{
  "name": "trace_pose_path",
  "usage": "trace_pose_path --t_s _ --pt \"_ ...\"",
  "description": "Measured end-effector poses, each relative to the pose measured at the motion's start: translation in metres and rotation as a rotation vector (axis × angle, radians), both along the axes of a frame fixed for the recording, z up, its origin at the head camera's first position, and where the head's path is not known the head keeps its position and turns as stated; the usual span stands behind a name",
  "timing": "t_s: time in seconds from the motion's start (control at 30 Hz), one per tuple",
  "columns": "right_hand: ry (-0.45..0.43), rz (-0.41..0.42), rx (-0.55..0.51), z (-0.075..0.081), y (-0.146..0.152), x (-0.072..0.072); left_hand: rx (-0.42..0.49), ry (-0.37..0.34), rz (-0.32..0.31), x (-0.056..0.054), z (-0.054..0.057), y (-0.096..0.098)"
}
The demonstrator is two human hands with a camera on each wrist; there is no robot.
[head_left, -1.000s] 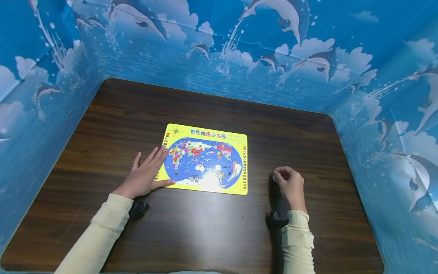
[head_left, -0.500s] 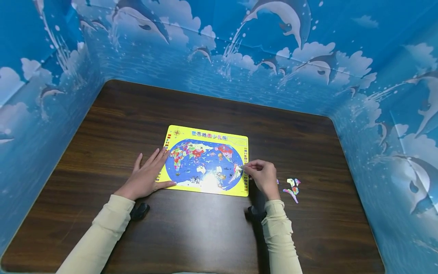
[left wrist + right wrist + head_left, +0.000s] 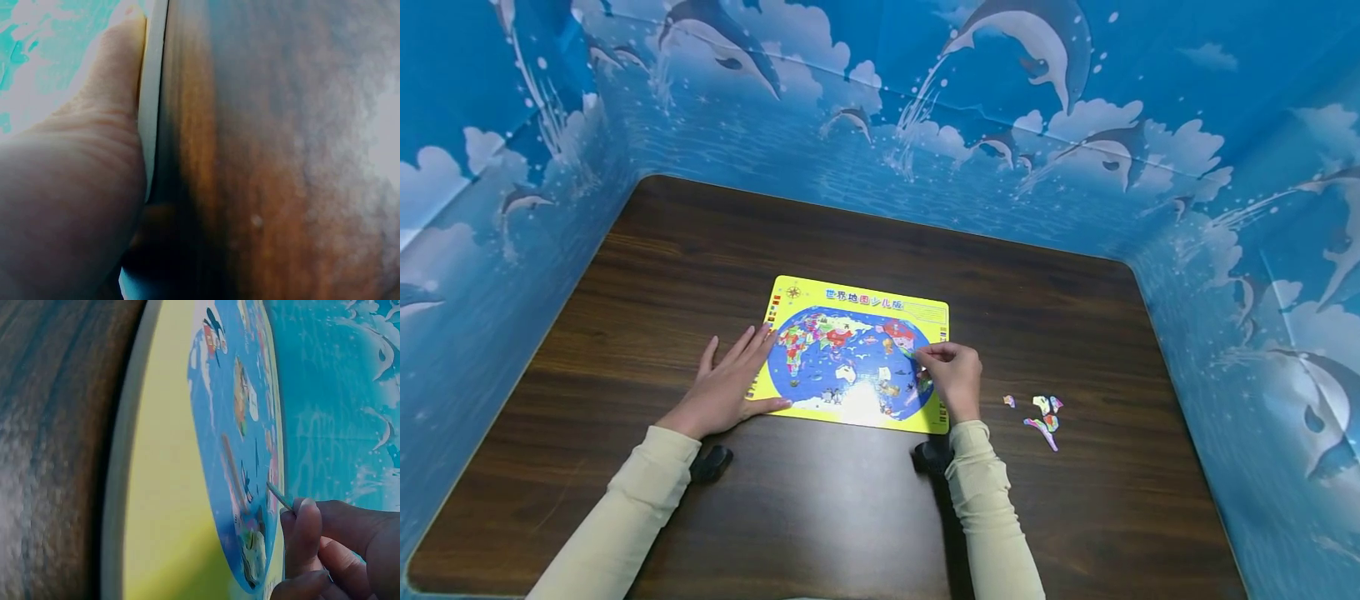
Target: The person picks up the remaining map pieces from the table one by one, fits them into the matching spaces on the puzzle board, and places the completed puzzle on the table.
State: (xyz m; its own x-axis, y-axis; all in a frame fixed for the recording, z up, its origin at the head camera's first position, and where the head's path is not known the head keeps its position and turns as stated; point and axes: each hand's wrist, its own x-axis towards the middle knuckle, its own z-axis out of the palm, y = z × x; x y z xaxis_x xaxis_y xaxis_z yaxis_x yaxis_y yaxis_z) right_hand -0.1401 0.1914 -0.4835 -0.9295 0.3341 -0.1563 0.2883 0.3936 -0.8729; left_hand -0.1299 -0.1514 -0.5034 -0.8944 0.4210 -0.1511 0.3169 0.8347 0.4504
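A yellow-bordered world map puzzle board point(image 3: 850, 423) lies flat on the dark wooden table. My left hand point(image 3: 722, 387) rests spread over its left edge, the thumb along the front border; in the left wrist view the thumb point(image 3: 112, 69) lies on the board beside its pale side edge. Over the map's right part, my right hand point(image 3: 953, 375) pinches a small, thin puzzle piece point(image 3: 280, 495) between thumb and fingertips, seen edge-on in the right wrist view. The piece is tilted close over the map, its printed face mostly hidden.
Several loose puzzle pieces point(image 3: 1043, 425) lie in a cluster on the table right of the board, with one small piece point(image 3: 1009, 402) apart from them. A blue dolphin-print curtain point(image 3: 880, 125) stands along the table's back and sides.
My right hand has moved left from the loose pieces to the board's right part, carrying a piece, and the cluster has come into sight. The left hand stays on the board.
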Motion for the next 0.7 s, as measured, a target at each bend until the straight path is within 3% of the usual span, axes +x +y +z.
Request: trace_pose_path --t_s 0.37,0.7 --pt "-0.013 -0.027 0.069 -0.0046 -0.0053 -0.0004 0.005 -0.013 0.01 0.0031 0.0012 0.0025" --pt "0.011 -0.066 0.051 -0.0013 -0.0053 0.0001 0.015 -0.004 0.008 0.0004 -0.0012 0.001"
